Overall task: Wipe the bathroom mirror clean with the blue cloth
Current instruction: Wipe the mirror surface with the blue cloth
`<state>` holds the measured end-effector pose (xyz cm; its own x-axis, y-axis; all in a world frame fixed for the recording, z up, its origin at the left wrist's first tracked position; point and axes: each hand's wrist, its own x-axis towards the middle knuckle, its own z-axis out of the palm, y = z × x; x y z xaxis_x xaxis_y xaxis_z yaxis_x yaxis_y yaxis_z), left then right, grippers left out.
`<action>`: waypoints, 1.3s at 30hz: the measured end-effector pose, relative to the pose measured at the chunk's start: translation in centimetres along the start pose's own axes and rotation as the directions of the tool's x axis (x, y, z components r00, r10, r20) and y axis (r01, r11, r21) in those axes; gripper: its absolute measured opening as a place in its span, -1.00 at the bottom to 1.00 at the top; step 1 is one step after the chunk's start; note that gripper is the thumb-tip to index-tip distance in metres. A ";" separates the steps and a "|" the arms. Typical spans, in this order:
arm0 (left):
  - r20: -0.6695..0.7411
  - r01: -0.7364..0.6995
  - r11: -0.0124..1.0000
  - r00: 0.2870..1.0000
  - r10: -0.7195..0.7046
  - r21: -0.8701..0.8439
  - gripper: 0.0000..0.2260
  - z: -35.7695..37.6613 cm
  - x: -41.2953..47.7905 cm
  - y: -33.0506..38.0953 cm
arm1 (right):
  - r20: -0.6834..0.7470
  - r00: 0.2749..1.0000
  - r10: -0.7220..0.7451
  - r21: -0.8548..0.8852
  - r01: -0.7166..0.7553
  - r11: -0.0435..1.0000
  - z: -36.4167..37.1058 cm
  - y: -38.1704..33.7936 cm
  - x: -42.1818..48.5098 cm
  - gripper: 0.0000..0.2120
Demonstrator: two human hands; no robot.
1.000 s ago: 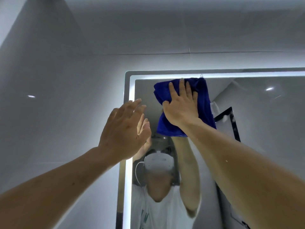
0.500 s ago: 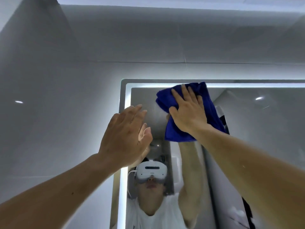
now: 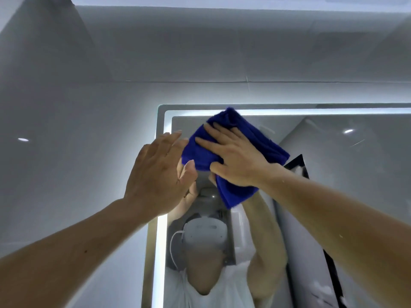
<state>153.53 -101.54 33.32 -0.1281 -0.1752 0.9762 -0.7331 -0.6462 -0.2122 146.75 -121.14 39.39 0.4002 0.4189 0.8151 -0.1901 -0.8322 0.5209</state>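
grey glossy wall tiles run up to a pale ceiling, with one thin grout seam crossing just above the mirror. the mirror has a rounded upper left corner and a bright white light strip running along its top and down its left side, casting a cool glow onto the tiles beside it. in the glass there is a reflection of the person, arms raised, wearing a white headset and a white shirt, and on the mirror's right part a dark-edged frame shows slantwise. the blue cloth sits against the glass in the mirror's upper left area, its top corner overlapping the light strip. it is a deep royal blue, plush and bunched into thick folds, one tail hanging down below the wrist. the right hand lies flat on it, fingers straight and fanned apart, pressing the cloth to the glass, the thumb laid across the lower fold. the left hand is raised at the mirror's left edge, just beside the cloth, palm toward the glass, fingers straight and close together, holding nothing; i cannot tell whether the palm actually touches the glass.
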 end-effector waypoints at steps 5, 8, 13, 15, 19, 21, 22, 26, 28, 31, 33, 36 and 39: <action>-0.026 -0.004 1.000 1.000 0.004 -0.004 -0.52 -0.2 -0.5 0.2 | 0.090 0.969 -0.232 -0.057 0.237 0.970 -0.1 2.3 -5.8 -0.43; -0.011 0.003 1.000 1.000 -0.003 -0.007 -0.48 -0.7 -0.6 0.1 | 0.094 0.978 -0.185 -0.050 0.190 0.980 -0.3 3.1 -5.7 -0.43; 0.007 0.020 1.000 1.000 -0.019 -0.014 -0.47 -1.1 -0.5 0.1 | 0.002 0.918 0.395 0.070 -0.395 0.916 -1.1 3.8 0.8 -0.37; 0.001 0.012 1.000 1.000 -0.012 0.000 -0.48 -1.2 -0.5 0.0 | 0.019 0.849 0.528 0.061 -0.528 0.847 -1.1 3.3 3.4 -0.34; -0.006 0.014 1.000 1.000 -0.014 0.005 -0.49 -1.5 -0.8 -0.3 | -0.032 0.878 0.477 -0.008 -0.478 0.878 0.0 1.9 3.3 -0.32; -0.005 0.015 1.000 1.000 -0.014 0.002 -0.49 -1.6 -1.1 -0.3 | -0.036 0.943 0.330 -0.041 -0.332 0.943 0.4 1.5 1.7 -0.33; -0.002 0.012 1.000 1.000 -0.012 -0.001 -0.49 -1.6 -1.2 -0.2 | -0.033 0.964 0.264 -0.051 -0.266 0.963 0.6 1.3 0.9 -0.34; 0.006 0.014 1.000 1.000 -0.013 -0.011 -0.50 -1.4 -2.2 0.5 | 0.017 0.994 0.105 -0.048 -0.104 0.993 0.9 -0.5 -2.4 -0.37; -0.011 -0.002 1.000 1.000 0.002 -0.019 -0.52 -1.4 -2.9 0.8 | 0.045 0.997 0.057 -0.044 -0.055 0.997 1.2 -1.5 -4.4 -0.38; -0.014 -0.005 1.000 1.000 0.005 -0.030 -0.51 -1.2 -4.4 1.6 | 0.072 0.997 0.017 -0.044 -0.014 0.999 1.8 -3.1 -7.3 -0.37; -0.005 0.002 0.999 1.000 -0.003 -0.047 -0.51 -0.9 -5.6 2.1 | 0.091 0.996 0.006 -0.042 -0.002 0.999 2.3 -4.3 -9.2 -0.37; -0.002 0.003 0.999 1.000 -0.003 -0.047 -0.52 -0.2 -8.1 2.8 | 0.099 0.995 -0.014 -0.029 0.017 0.999 3.4 -6.2 -12.3 -0.38; 0.010 -0.004 0.999 1.000 0.004 -0.038 -0.50 0.3 -10.6 3.7 | 0.085 0.996 -0.018 -0.027 0.020 0.999 4.4 -8.1 -15.2 -0.38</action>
<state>152.39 -102.26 22.16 -0.1249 -0.1852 0.9747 -0.7573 -0.6169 -0.2142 146.17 -122.33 21.68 0.4779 0.4016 0.7812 -0.2060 -0.8133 0.5441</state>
